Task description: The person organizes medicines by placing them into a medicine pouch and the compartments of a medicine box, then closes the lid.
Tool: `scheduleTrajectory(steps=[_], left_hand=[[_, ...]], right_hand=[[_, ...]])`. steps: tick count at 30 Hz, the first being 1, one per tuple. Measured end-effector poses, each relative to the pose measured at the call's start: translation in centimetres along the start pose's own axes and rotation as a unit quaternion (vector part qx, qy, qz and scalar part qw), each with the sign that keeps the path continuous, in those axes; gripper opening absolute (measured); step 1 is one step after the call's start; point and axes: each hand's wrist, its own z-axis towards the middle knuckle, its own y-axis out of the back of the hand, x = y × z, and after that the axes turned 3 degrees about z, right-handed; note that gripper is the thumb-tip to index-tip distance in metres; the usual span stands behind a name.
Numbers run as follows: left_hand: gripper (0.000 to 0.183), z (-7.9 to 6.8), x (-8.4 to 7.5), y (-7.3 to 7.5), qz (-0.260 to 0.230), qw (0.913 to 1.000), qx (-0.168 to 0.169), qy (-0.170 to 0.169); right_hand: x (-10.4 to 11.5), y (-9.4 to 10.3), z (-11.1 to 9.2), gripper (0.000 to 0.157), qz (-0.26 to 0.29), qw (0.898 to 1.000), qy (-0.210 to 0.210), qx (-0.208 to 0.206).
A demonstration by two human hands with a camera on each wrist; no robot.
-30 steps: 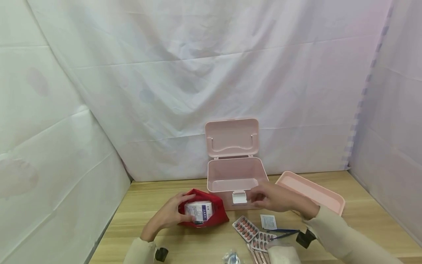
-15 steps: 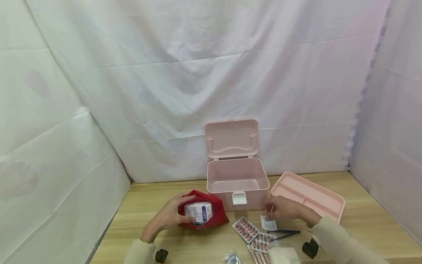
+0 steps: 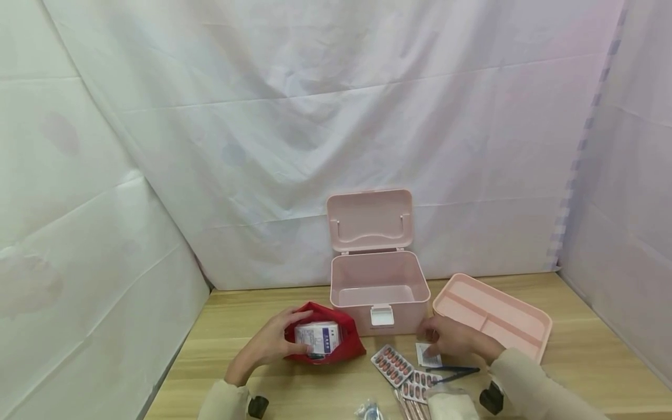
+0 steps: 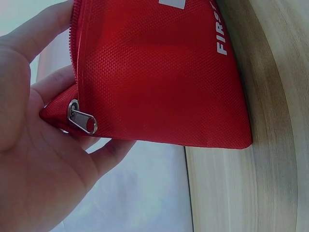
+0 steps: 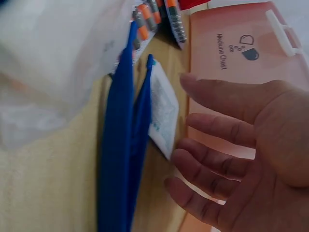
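Note:
A red pouch [image 3: 350, 345] with white lettering stands unzipped on the left, a white and blue medicine box [image 3: 317, 337] inside. My left hand [image 3: 270, 339] grips its left side, thumb at the front; the zipper pull [image 4: 83, 118] hangs beside the palm in the left wrist view. My right hand [image 3: 452, 337] hovers by a small white sachet [image 5: 164, 104], fingers loosely bent and holding nothing. Blue tweezers [image 5: 116, 140] lie just in front of the sachet. Two capsule blister packs [image 3: 391, 365] lie left of them, one overlapping the other.
A pink medicine chest [image 3: 401, 318] stands at the back with its lid [image 3: 370, 219] up. To its right lies a pink divided tray [image 3: 506, 312]. Wrapped swabs [image 3: 412, 406], a white bagged bundle [image 3: 451, 405] and a small blue-and-white packet [image 3: 370, 410] lie at the front edge.
My right hand has moved from the chest's latch rightward and down to the sachet. My left hand and the pouch have stayed in place.

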Motion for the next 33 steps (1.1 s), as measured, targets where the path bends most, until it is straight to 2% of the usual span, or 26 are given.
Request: scheduleTrajectory(steps=[7, 15, 22, 33], left_hand=[[0.069, -0.1, -0.1, -0.1, -0.001, 1.0000, 0.000, 0.003], [0.069, -0.1, 0.0, -0.1, -0.002, 1.0000, -0.002, 0.005], [0.068, -0.1, 0.2, -0.2, -0.012, 0.9999, 0.004, 0.012], [0.070, -0.1, 0.0, -0.2, -0.010, 0.9999, 0.002, 0.004]], right_hand=[[-1.3, -0.6, 0.0, 0.038, 0.037, 0.999, -0.021, -0.008], [-1.2, -1.4, -0.1, 0.042, 0.088, 0.994, -0.060, -0.024], [-1.1, -1.8, -0.3, 0.043, 0.047, 0.996, -0.052, -0.046], [-1.4, -2.0, -0.4, 0.044, 0.025, 0.997, -0.058, -0.053]])
